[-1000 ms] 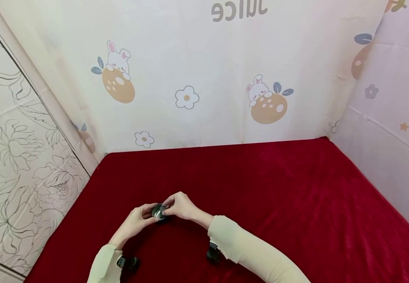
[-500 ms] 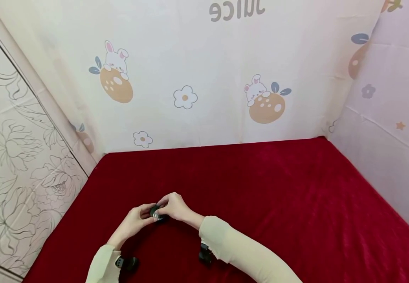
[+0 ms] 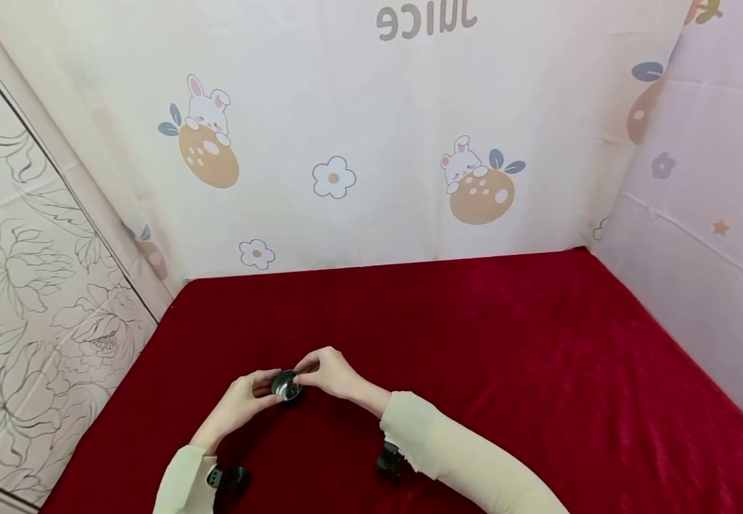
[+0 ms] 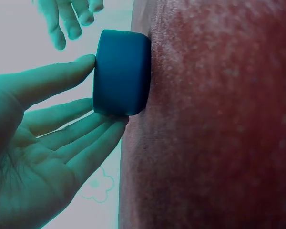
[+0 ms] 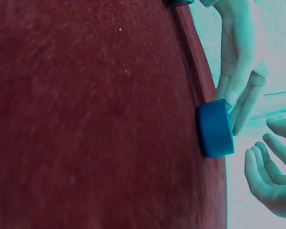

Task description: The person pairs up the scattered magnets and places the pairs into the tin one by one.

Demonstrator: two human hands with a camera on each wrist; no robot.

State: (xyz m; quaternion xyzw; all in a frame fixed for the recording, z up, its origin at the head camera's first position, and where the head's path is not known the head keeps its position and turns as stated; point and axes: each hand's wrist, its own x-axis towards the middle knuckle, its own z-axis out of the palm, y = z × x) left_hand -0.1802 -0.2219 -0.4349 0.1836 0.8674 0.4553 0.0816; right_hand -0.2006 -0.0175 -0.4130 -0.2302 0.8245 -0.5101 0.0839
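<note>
A small dark round container (image 3: 286,385) with a shiny top sits on the red cloth (image 3: 474,357), near its front left. My left hand (image 3: 249,398) pinches it from the left. In the left wrist view the thumb (image 4: 62,78) and fingers (image 4: 93,138) press opposite sides of the container (image 4: 121,71). My right hand (image 3: 329,373) hovers at the container's right side with its fingers loosely bent. In the right wrist view its fingers (image 5: 269,181) stand just apart from the container (image 5: 214,129).
Printed fabric walls (image 3: 371,143) enclose the cloth at the back, left and right. Black wrist-worn cameras (image 3: 230,477) show under both cream sleeves (image 3: 461,457). The cloth stretches bare to the right and back.
Both hands stay at the container. The right hand's fingers have eased off it slightly, and more of the shiny top shows.
</note>
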